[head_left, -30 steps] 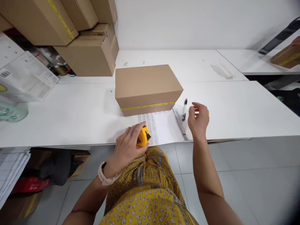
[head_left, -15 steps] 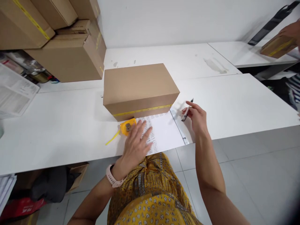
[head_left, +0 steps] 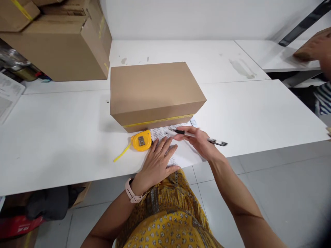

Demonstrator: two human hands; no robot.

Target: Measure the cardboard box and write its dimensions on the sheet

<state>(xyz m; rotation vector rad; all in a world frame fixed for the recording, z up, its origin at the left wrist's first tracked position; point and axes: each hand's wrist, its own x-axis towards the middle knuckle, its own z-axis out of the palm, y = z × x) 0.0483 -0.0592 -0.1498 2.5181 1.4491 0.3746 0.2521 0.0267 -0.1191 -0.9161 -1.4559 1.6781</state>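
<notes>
My left hand lies flat with spread fingers on a sheet of paper filled with small writing. Between the fingers of my right hand is a pen, its tip over the written part of the sheet. Just left of my left fingertips sits a yellow tape measure with a short piece of its blade out. A closed cardboard box with a yellow tape strip stands right behind the paper and hides the sheet's far edge.
Stacked cardboard boxes fill the back left of the white table. At the far right, another person's hand is on a brown box, near a dark strip-like object against the wall. Dark and red items lie below the table.
My right hand has moved left over the paper, and the pen has turned so its tip points left at the writing. The view has shifted slightly.
</notes>
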